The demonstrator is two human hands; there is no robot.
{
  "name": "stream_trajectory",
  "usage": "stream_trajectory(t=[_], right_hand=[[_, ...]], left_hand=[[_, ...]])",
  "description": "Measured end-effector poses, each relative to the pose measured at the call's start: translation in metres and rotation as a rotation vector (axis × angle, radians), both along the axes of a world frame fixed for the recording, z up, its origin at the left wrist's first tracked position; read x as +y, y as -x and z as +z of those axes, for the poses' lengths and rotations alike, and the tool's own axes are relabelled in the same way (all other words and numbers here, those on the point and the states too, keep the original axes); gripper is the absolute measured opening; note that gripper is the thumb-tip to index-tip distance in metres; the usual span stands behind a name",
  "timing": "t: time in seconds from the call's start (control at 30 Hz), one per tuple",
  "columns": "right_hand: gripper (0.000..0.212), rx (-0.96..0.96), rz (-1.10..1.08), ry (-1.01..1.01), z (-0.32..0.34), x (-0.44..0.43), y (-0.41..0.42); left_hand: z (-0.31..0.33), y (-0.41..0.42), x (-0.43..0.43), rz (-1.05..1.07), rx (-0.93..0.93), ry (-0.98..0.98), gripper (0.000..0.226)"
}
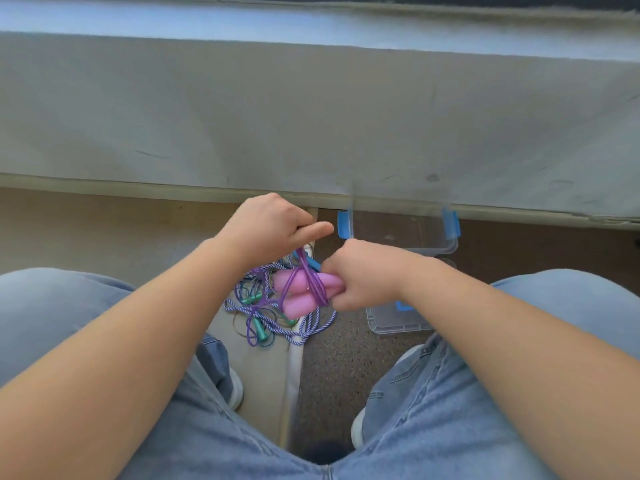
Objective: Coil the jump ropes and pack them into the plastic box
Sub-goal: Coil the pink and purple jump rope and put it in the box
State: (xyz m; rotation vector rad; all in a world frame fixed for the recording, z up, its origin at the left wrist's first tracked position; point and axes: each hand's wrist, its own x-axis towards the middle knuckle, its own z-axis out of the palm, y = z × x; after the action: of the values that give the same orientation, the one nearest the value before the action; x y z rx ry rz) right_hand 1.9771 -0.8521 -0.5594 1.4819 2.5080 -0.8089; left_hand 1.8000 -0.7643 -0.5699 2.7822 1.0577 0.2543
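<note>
- Step in hand: binding the coil. The right hand (363, 278) is clenched around one end of the pink handles (301, 289), which lie side by side above the floor (346, 358).
- The left hand (270, 226) pinches the purple cord (304, 268) with its index finger extended and draws it taut above the handles. Several turns cross them.
- Next move, as judged: wind the rest of the cord around the handles, secure the free end, then carry the bundle right into the plastic box (391, 327) (open, blue latches, partly hidden behind the right hand).
- Work left: the loose ropes (273, 323), with striped cord and teal handles, lie tangled on the floor below the hands.
- Surroundings: the floor is beige on the left and dark and speckled on the right. A grey panel (311, 116) runs across ahead.
</note>
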Motion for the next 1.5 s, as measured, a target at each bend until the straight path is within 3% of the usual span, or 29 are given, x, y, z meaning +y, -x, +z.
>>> stream_trajectory(t=[0.07,0.17,0.2,0.23,0.27,0.33,0.43,0.5,0.53,0.6,0.67,0.73,0.83,0.93,1.07,1.17,1.2,1.23,1.33,1.5], right_hand=[[0.027,0.154,-0.041,0.007,0.008,-0.004,0.001],[0.026,0.403,-0.239,0.013,0.015,-0.007,-0.003],[0.027,0.443,-0.317,-0.025,0.016,-0.005,-0.005],[0.027,0.458,-0.398,-0.070,0.015,-0.002,-0.007],[0.026,0.448,-0.473,-0.110,0.013,0.001,-0.010],[0.026,0.394,-0.582,-0.154,0.007,0.008,-0.016],[0.024,0.323,-0.678,-0.161,0.000,0.016,-0.026],[0.015,0.246,-0.745,-0.196,-0.006,0.021,-0.036],[0.015,0.201,-0.768,-0.200,-0.007,0.023,-0.041],[0.011,0.071,-0.750,-0.133,-0.009,0.023,-0.046],[0.022,-0.095,-0.683,-0.019,-0.010,0.018,-0.042],[0.026,-0.263,-0.560,0.047,-0.011,0.012,-0.032],[0.009,-0.282,-0.230,0.079,-0.013,0.002,-0.012],[0.016,-0.136,0.033,0.048,-0.013,-0.007,-0.003],[0.021,0.197,-0.086,0.023,-0.007,-0.009,-0.005],[0.029,0.382,-0.266,-0.060,-0.004,-0.005,-0.008],[0.030,0.417,-0.360,-0.107,-0.004,-0.002,-0.010],[0.033,0.420,-0.467,-0.155,-0.003,0.002,-0.012],[0.039,0.266,-0.728,-0.221,-0.008,0.011,-0.020],[0.023,0.048,-0.853,-0.174,-0.025,0.017,-0.020]], left_hand=[[-0.004,-0.002,0.003,0.119,-0.117,0.341,0.068],[-0.015,-0.010,0.005,0.406,-0.484,0.829,0.061],[-0.019,-0.013,0.002,0.518,-0.540,0.956,0.047],[-0.022,-0.014,0.000,0.583,-0.511,0.976,0.028],[-0.023,-0.017,-0.008,0.586,-0.408,0.886,0.023],[-0.024,-0.022,-0.022,0.546,-0.368,0.805,0.032],[-0.018,-0.033,-0.038,0.495,-0.428,1.100,0.037],[-0.018,-0.035,-0.043,0.405,-0.275,1.208,0.042],[-0.020,-0.034,-0.044,0.338,-0.168,1.146,0.041],[-0.020,-0.029,-0.042,0.156,0.044,0.810,0.037],[-0.021,-0.027,-0.035,-0.027,0.116,0.488,0.044],[-0.021,-0.030,-0.031,-0.240,0.108,0.174,0.051],[-0.014,-0.028,-0.020,-0.340,-0.006,-0.066,0.057],[-0.010,-0.020,-0.008,-0.198,-0.025,0.018,0.063],[-0.025,-0.018,0.001,0.139,-0.075,0.542,0.062],[-0.048,-0.010,0.004,0.460,-0.387,0.970,0.046],[-0.050,-0.007,0.002,0.505,-0.418,0.982,0.039],[-0.052,-0.004,-0.001,0.470,-0.368,0.875,0.035],[-0.043,-0.010,-0.016,0.302,-0.159,0.623,0.046],[-0.042,-0.023,-0.024,0.029,0.078,0.447,0.032]])
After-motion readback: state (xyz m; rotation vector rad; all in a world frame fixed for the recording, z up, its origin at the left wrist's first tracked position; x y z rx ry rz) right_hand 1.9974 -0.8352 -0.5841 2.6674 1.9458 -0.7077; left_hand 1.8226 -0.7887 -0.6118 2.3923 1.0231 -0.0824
